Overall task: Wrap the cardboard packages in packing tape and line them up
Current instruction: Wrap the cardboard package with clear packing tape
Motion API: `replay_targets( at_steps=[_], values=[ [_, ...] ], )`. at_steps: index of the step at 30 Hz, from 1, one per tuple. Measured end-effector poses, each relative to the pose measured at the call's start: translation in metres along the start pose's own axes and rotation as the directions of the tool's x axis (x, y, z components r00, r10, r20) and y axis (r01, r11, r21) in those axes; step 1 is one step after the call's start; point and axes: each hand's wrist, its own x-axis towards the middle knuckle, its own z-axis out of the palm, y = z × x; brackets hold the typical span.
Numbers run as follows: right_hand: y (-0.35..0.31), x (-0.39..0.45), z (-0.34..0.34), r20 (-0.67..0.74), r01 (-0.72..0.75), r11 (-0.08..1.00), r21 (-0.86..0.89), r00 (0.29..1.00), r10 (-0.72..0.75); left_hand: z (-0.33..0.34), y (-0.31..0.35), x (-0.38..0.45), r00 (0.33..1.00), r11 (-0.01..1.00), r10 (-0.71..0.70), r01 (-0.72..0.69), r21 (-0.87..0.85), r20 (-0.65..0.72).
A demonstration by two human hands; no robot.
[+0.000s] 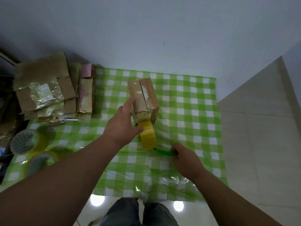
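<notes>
A brown cardboard package (143, 97) lies on the green checked cloth (192, 115), with clear tape over its top seam. A yellow tape roll (147, 135) stands on edge against its near end, a strip running up onto the box. My left hand (121, 126) holds the package's left side, the index finger along the box and the thumb on the roll. My right hand (185, 159) grips a green cutter (165, 152) whose tip touches the roll's lower edge.
A pile of taped cardboard packages (47, 90) sits at the cloth's far left, with pink paper behind it. Two more tape rolls (28, 142) lie at the near left. White wall stands behind, pale floor tiles (260, 128) to the right, my knees below.
</notes>
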Motion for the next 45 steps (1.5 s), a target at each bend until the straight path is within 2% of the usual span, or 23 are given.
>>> replay_targets(
  at_steps=[4,6,9,13,18,21,28,34,38,45],
  values=[
    [0.001,0.005,-0.036,0.092,-0.016,0.997,0.081,0.996,0.008,0.002,0.007,-0.007,0.994,0.989,-0.110,0.111,-0.099,0.017],
    [-0.004,0.008,-0.050,0.104,-0.052,0.979,0.195,0.994,0.032,0.004,0.010,-0.009,0.978,0.959,-0.201,0.209,-0.192,0.059],
    [-0.020,0.016,-0.064,0.084,-0.101,0.904,0.415,0.994,0.073,0.009,0.012,-0.014,0.940,0.866,-0.309,0.341,-0.366,0.145],
    [-0.043,0.032,-0.062,0.079,-0.046,0.885,0.463,0.997,0.010,0.014,0.012,-0.022,0.905,0.732,-0.342,0.426,-0.531,0.253],
    [-0.061,0.043,-0.054,0.066,0.086,0.920,0.383,0.991,-0.120,0.016,0.014,-0.025,0.879,0.616,-0.323,0.476,-0.627,0.350],
    [-0.065,0.048,-0.052,0.053,0.099,0.930,0.355,0.991,-0.126,0.015,0.015,-0.024,0.862,0.565,-0.344,0.506,-0.652,0.371],
    [-0.068,0.055,-0.046,0.049,0.120,0.944,0.308,0.989,-0.142,0.015,0.014,-0.029,0.846,0.539,-0.347,0.533,-0.652,0.405],
    [-0.076,0.062,-0.045,0.031,0.138,0.959,0.247,0.988,-0.150,0.014,0.011,-0.028,0.821,0.569,-0.324,0.566,-0.597,0.470],
    [-0.077,0.063,-0.050,0.068,0.130,0.982,0.139,0.988,-0.140,0.017,0.009,-0.024,0.808,0.520,-0.347,0.588,-0.619,0.476],
    [-0.086,0.061,-0.048,0.043,0.203,0.979,0.006,0.978,-0.203,0.020,0.009,-0.022,0.802,0.452,-0.359,0.597,-0.663,0.477]
  ],
)
